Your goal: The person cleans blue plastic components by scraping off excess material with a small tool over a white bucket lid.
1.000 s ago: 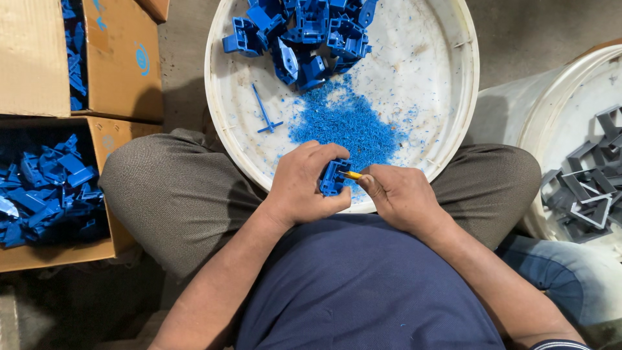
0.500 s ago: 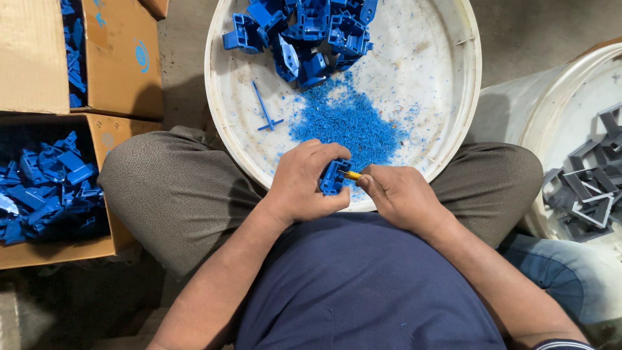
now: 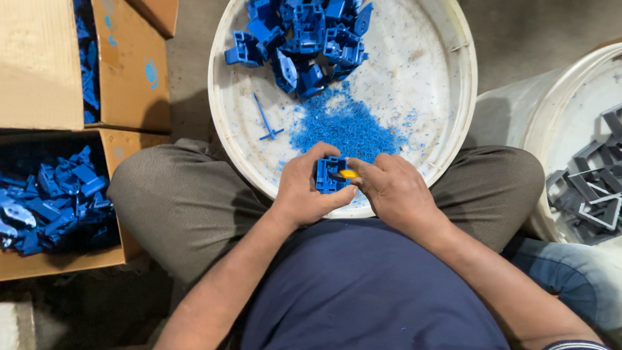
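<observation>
My left hand [image 3: 304,191] grips a small blue plastic part [image 3: 329,175] over the near rim of a round white tub [image 3: 447,97]. My right hand [image 3: 392,191] holds a small yellow-handled tool [image 3: 348,174] with its tip against that part. A heap of blue plastic shavings [image 3: 343,126] lies in the tub just beyond my hands. Several more blue parts [image 3: 301,35] are piled at the tub's far side, and a thin blue T-shaped strip [image 3: 265,120] lies at its left.
A cardboard box [image 3: 52,201] with several blue parts sits at my left, another box [image 3: 84,61] behind it. A white tub [image 3: 583,162] at the right holds grey plastic frames. My knees flank the central tub.
Both hands stay in the same place; the blue part has turned slightly in my left hand while the tool works along its edge.
</observation>
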